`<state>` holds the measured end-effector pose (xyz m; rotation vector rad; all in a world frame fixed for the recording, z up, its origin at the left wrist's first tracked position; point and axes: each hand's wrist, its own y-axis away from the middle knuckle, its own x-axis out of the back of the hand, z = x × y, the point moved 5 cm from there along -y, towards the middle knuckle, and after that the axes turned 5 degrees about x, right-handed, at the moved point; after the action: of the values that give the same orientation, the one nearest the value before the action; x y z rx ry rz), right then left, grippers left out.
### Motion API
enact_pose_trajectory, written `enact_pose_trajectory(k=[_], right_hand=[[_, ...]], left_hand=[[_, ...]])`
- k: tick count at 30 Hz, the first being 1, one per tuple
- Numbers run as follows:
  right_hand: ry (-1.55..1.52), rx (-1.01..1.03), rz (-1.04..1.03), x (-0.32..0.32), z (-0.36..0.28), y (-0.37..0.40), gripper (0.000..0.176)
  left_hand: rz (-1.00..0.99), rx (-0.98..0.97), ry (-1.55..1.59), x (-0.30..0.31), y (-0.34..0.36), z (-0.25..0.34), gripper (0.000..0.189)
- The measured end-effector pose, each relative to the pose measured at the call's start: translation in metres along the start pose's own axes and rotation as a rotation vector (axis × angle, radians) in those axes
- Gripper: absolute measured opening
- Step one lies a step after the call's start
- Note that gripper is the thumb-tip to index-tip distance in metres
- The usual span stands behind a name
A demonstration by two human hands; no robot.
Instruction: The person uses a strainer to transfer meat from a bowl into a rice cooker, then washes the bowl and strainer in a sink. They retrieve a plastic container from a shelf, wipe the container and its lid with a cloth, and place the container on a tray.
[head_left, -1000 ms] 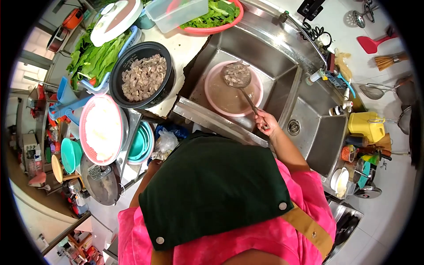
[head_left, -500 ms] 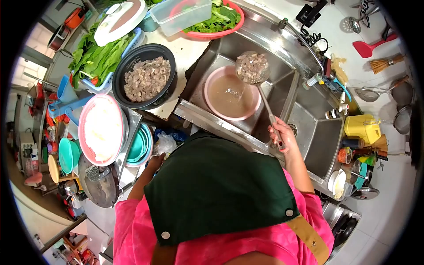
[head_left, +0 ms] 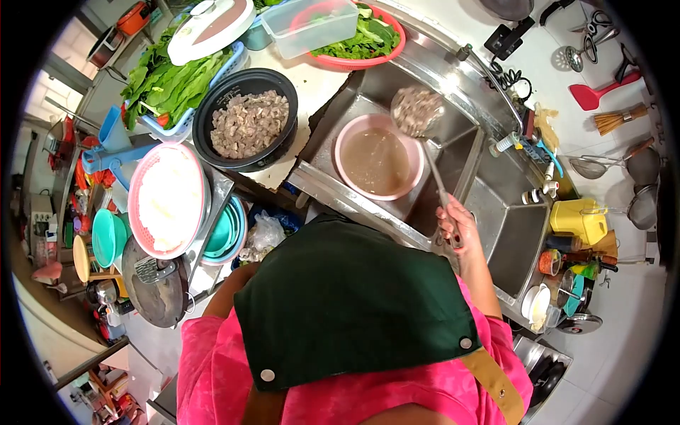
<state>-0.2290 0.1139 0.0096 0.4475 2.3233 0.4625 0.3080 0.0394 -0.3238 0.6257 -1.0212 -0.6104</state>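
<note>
In the head view, my right hand [head_left: 458,225] is wrapped round the handle of a skimmer [head_left: 437,173]. Its round bowl is loaded with chopped meat pieces [head_left: 418,111], slightly blurred by motion, held over the sink beside the upper right rim of a pink basin [head_left: 343,167]. Cloudy brownish water [head_left: 375,161] fills much of that basin. Left of the sink, a black pot [head_left: 206,145] holds more chopped meat [head_left: 249,124]. My left forearm shows at the apron's left edge, but the hand itself is hidden behind the apron.
A double steel sink [head_left: 510,227] lies ahead. Leafy greens [head_left: 170,81] fill a blue basket, and more sit in a red basket [head_left: 340,62] under a clear container [head_left: 312,32]. A pink colander [head_left: 142,202] stands left. A yellow jug [head_left: 577,223] sits right of the sink.
The skimmer with the meat has shifted slightly up and right relative to the pink basin, and the meat now looks blurred. My left hand has slipped out of sight behind the apron.
</note>
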Motion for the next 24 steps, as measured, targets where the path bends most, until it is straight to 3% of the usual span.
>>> enact_pose_trajectory(k=[5,10,12,15,22,24], right_hand=[[0.075,0.122,-0.045,-0.015,-0.02,0.012,0.031],[-0.015,-0.109,-0.028,0.01,0.027,-0.012,0.025],[-0.071,-0.207,0.005,0.027,0.053,-0.032,0.013],[-0.098,-0.349,0.183,0.039,0.079,-0.037,0.012],[-0.055,-0.206,-0.009,0.023,0.06,-0.02,0.019],[0.015,-0.181,0.036,0.018,0.054,-0.022,0.019]], left_hand=[[0.045,-0.056,-0.018,-0.001,-0.011,-0.001,0.048],[0.058,-0.04,0.05,0.012,0.003,0.017,0.043],[0.059,-0.068,0.056,0.008,-0.004,0.01,0.043],[0.053,-0.086,0.043,0.009,-0.008,0.0,0.042],[0.077,-0.045,0.112,0.01,0.007,-0.008,0.04],[0.054,-0.037,0.116,0.005,0.002,-0.013,0.041]])
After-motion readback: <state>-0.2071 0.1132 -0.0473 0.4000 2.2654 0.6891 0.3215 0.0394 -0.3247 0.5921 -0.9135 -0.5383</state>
